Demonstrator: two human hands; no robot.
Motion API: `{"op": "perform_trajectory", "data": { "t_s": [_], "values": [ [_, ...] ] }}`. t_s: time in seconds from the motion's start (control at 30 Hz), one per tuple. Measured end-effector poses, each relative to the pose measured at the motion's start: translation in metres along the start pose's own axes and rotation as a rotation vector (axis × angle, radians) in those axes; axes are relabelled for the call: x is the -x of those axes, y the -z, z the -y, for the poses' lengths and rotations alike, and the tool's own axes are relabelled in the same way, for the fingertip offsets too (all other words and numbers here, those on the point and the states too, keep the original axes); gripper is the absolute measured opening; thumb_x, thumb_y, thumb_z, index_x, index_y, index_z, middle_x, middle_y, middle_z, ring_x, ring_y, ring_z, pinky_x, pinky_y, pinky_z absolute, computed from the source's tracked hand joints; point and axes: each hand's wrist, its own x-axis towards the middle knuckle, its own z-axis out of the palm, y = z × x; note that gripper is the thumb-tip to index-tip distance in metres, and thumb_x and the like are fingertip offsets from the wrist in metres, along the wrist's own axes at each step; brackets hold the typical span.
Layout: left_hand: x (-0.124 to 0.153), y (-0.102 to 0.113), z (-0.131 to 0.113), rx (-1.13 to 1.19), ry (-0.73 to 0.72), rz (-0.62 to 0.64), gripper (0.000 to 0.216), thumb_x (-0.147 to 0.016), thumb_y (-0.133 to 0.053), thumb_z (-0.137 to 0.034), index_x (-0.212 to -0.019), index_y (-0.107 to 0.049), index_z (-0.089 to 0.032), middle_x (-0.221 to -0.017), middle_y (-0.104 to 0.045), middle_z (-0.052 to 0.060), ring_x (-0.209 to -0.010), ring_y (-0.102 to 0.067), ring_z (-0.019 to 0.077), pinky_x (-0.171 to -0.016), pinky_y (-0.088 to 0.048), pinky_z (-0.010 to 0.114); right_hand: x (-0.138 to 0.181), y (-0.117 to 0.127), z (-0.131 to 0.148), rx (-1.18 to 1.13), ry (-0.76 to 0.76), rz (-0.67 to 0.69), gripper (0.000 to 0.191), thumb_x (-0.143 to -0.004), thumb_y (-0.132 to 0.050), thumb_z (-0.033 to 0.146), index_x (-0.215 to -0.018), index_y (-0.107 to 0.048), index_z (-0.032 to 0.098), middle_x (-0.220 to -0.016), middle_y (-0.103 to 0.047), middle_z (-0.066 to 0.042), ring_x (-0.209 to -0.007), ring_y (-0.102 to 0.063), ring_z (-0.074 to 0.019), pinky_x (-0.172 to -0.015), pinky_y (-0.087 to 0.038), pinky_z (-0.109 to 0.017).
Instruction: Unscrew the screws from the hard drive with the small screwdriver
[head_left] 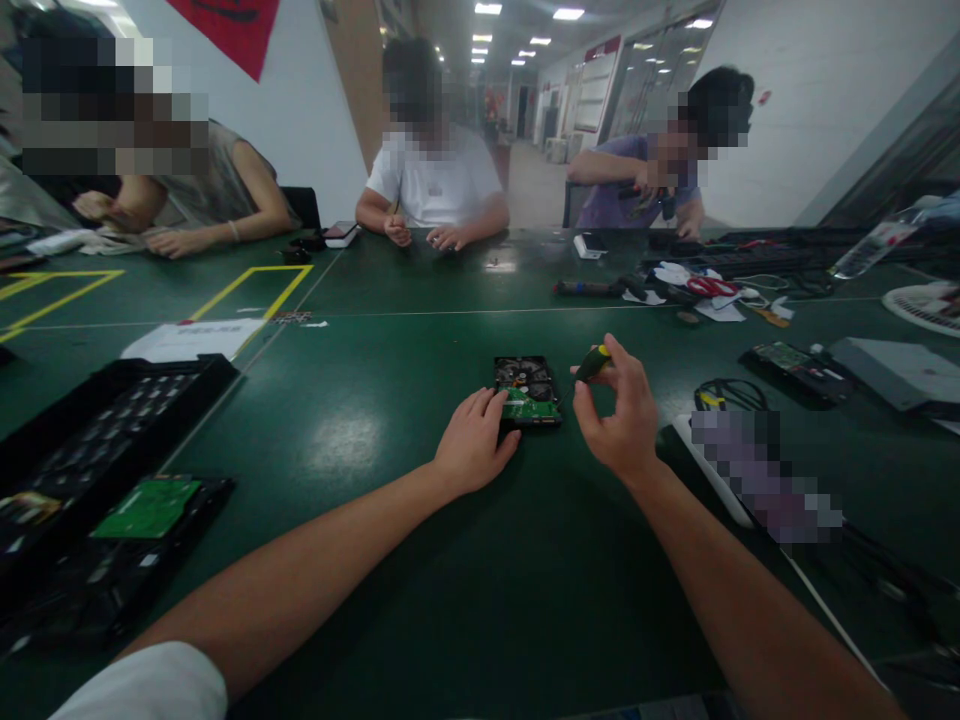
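A hard drive lies circuit-board side up on the green table, straight ahead of me. My left hand rests flat against its left edge, fingers spread over the corner. Just right of the drive, my right hand is closed round a small screwdriver with a yellow-and-black handle, held tilted above the drive's right side. The screwdriver's tip is too thin to make out.
Black trays with a green circuit board lie at my left. Another board, a grey box and black cables sit to the right. Three people sit at the far side, with tools and red scissors nearby.
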Motion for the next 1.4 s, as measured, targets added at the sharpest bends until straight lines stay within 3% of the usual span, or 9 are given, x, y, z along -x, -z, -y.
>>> {"op": "perform_trajectory", "data": {
  "t_s": [0.2, 0.37, 0.5, 0.67, 0.8, 1.03, 1.13, 1.23, 1.4],
  "values": [
    [0.000, 0.002, -0.002, 0.028, 0.005, -0.016, 0.063, -0.103, -0.054, -0.046, -0.156, -0.046, -0.013, -0.161, -0.051, 0.022, -0.154, -0.043, 0.0396, -0.127, -0.037, 0.059, 0.002, -0.002, -0.002, -0.015, 0.011, -0.035, 0.073, -0.095, -0.074, 0.027, -0.160, -0.042, 0.032, -0.133, -0.063, -0.012, -0.097, -0.069, -0.0243, -0.076, -0.069, -0.044],
    [0.000, 0.003, -0.004, 0.032, 0.008, -0.012, 0.063, -0.103, -0.054, -0.045, -0.156, -0.046, -0.011, -0.160, -0.051, 0.023, -0.154, -0.043, 0.0397, -0.127, -0.036, 0.059, 0.002, -0.003, -0.003, -0.042, -0.017, -0.007, 0.071, -0.100, -0.065, 0.024, -0.165, -0.035, 0.032, -0.142, -0.060, -0.013, -0.101, -0.070, -0.0238, -0.087, -0.068, -0.047],
    [0.000, 0.005, -0.005, 0.102, 0.016, -0.052, 0.059, -0.101, -0.059, -0.042, -0.152, -0.050, -0.014, -0.157, -0.055, 0.022, -0.152, -0.046, 0.0389, -0.127, -0.037, 0.061, 0.003, -0.005, -0.006, -0.034, 0.012, -0.056, 0.074, -0.097, -0.071, 0.027, -0.163, -0.037, 0.033, -0.138, -0.061, -0.013, -0.101, -0.068, -0.0255, -0.076, -0.068, -0.044],
    [-0.009, 0.003, 0.003, 0.609, 0.168, -0.262, 0.045, -0.098, -0.057, -0.027, -0.143, -0.056, -0.020, -0.146, -0.064, 0.015, -0.137, -0.062, 0.0281, -0.120, -0.049, 0.053, 0.004, -0.005, -0.007, -0.007, -0.004, -0.067, 0.072, -0.096, -0.073, 0.029, -0.160, -0.041, 0.031, -0.136, -0.062, -0.013, -0.099, -0.068, -0.0256, -0.078, -0.068, -0.047],
    [-0.021, -0.007, 0.016, 1.122, 0.362, -0.343, 0.060, -0.080, -0.053, -0.009, -0.139, -0.054, -0.018, -0.135, -0.070, 0.016, -0.126, -0.071, 0.0259, -0.114, -0.056, 0.053, 0.006, -0.005, -0.007, -0.017, -0.028, -0.047, 0.072, -0.097, -0.069, 0.026, -0.162, -0.038, 0.030, -0.140, -0.061, -0.015, -0.102, -0.071, -0.0263, -0.083, -0.069, -0.049],
    [-0.025, -0.009, 0.024, 1.386, 0.519, -0.438, 0.051, -0.072, -0.064, -0.009, -0.122, -0.060, -0.015, -0.123, -0.072, 0.016, -0.115, -0.074, 0.0251, -0.113, -0.055, 0.052, 0.009, -0.009, -0.010, -0.049, -0.062, -0.061, 0.072, -0.097, -0.069, 0.026, -0.162, -0.037, 0.027, -0.142, -0.059, -0.017, -0.092, -0.073, -0.0225, -0.084, -0.070, -0.048],
    [-0.025, -0.004, 0.020, 1.428, 0.542, -0.456, 0.037, -0.079, -0.073, -0.018, -0.115, -0.064, -0.016, -0.111, -0.074, 0.012, -0.102, -0.074, 0.0215, -0.103, -0.059, 0.046, 0.006, -0.007, -0.008, -0.029, -0.056, -0.056, 0.072, -0.096, -0.071, 0.028, -0.161, -0.039, 0.030, -0.137, -0.062, -0.014, -0.088, -0.072, -0.0221, -0.083, -0.070, -0.049],
    [-0.024, 0.001, 0.013, 1.447, 0.549, -0.452, 0.029, -0.083, -0.083, -0.032, -0.102, -0.067, -0.017, -0.094, -0.072, 0.006, -0.082, -0.070, 0.0155, -0.081, -0.059, 0.034, 0.003, -0.003, -0.003, -0.007, -0.019, -0.031, 0.071, -0.097, -0.069, 0.025, -0.162, -0.041, 0.033, -0.135, -0.065, -0.012, -0.091, -0.072, -0.0231, -0.087, -0.068, -0.050],
    [-0.022, 0.012, 0.005, 1.526, 0.547, -0.368, 0.045, -0.084, -0.087, -0.055, -0.087, -0.064, -0.017, -0.062, -0.054, -0.006, -0.048, -0.046, 0.0053, -0.045, -0.034, 0.018, 0.002, -0.002, 0.001, 0.019, 0.029, -0.043, 0.071, -0.098, -0.067, 0.021, -0.163, -0.041, 0.033, -0.130, -0.067, -0.012, -0.092, -0.070, -0.0236, -0.083, -0.068, -0.047]
  ]
}}
